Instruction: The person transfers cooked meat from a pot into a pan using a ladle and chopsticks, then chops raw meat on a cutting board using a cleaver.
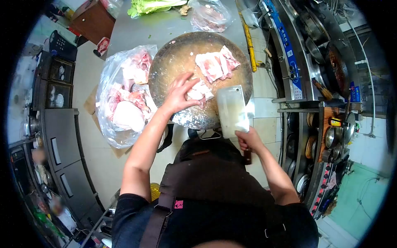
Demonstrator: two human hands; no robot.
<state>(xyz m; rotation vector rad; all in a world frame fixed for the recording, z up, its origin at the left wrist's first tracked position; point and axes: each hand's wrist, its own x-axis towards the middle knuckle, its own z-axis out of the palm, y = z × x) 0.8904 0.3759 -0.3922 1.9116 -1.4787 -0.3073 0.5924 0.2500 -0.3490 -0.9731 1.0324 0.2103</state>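
Observation:
A round wooden chopping board (173, 56) lies in front of me with raw meat on it. My left hand (180, 94) has its fingers spread at the left side of a small pile of cut meat (199, 91), touching or just over it. A larger slab of meat (216, 64), partly sliced, rests towards the board's upper right. My right hand (248, 141) is closed round the handle of a broad cleaver (233, 110), whose blade reaches over the board's lower right edge.
Left of the board is a clear plastic bag (108, 120) with large raw meat pieces. Leafy greens (155, 5) and another bagged piece of meat (210, 16) lie at the top of the metal table (132, 31). A stove counter (285, 49) with pans runs along the right.

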